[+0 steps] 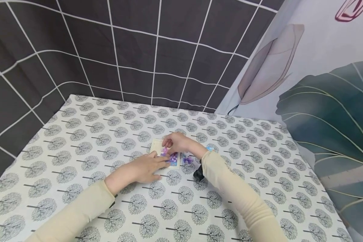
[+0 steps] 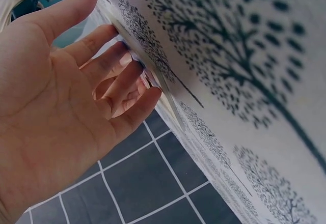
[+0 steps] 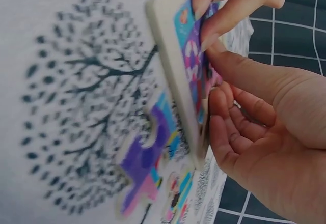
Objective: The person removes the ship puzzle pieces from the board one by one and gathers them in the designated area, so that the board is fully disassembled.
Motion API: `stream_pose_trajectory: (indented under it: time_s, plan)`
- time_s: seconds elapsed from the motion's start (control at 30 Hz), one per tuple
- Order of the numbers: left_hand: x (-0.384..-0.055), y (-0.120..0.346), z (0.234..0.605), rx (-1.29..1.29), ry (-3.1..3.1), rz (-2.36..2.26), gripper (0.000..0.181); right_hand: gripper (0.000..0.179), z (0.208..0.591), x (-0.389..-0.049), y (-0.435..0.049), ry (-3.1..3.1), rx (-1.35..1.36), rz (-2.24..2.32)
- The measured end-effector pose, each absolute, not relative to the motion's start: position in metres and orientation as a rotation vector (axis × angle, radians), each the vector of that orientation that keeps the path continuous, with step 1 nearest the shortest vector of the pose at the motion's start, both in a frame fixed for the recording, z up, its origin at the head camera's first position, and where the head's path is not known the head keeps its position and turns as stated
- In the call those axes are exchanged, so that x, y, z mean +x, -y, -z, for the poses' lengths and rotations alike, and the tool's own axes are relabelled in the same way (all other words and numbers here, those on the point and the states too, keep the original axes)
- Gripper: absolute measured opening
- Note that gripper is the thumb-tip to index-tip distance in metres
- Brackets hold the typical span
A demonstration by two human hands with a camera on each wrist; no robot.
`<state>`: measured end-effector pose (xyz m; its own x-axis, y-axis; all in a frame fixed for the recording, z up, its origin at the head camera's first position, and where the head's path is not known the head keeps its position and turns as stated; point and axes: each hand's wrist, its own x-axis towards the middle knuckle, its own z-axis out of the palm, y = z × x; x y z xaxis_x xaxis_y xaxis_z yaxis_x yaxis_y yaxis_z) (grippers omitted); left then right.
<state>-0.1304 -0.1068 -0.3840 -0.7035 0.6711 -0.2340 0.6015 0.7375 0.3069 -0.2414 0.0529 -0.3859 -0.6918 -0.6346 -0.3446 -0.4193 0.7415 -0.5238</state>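
Observation:
A jigsaw puzzle tray (image 1: 156, 145) with a pale border lies on the cloth, partly filled with purple and blue pieces. My left hand (image 1: 145, 167) rests its fairly straight fingers on the tray's near left part, thumb spread away. Over the tray, my right hand (image 1: 179, 143) pinches a pink-purple jigsaw piece (image 1: 164, 152) between thumb and fingers. The fingers hide much of that piece. In the right wrist view both hands meet at the tray, and a loose purple jigsaw piece (image 3: 145, 158) lies beside its edge.
Other loose jigsaw pieces (image 3: 178, 196) lie right of the tray, and a light blue piece (image 1: 210, 148) shows near the right sleeve. A tree-print cloth (image 1: 169, 205) covers the table. Behind it hangs a dark gridded curtain (image 1: 136, 50).

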Motion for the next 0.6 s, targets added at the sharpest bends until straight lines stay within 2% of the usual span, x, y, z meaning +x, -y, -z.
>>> stream_pose_trajectory:
  time_s: [0.23,0.6]
  plan:
    - [-0.131,0.107,0.383,0.988,-2.601,-0.288,0.057,0.029,0.388,-0.238,-0.059,-2.459,-0.909,0.607]
    - [-0.131,0.108,0.382,1.052,-2.620,-0.182,0.048,0.033,0.393,-0.236,-0.065,-2.463,-1.054,0.669]
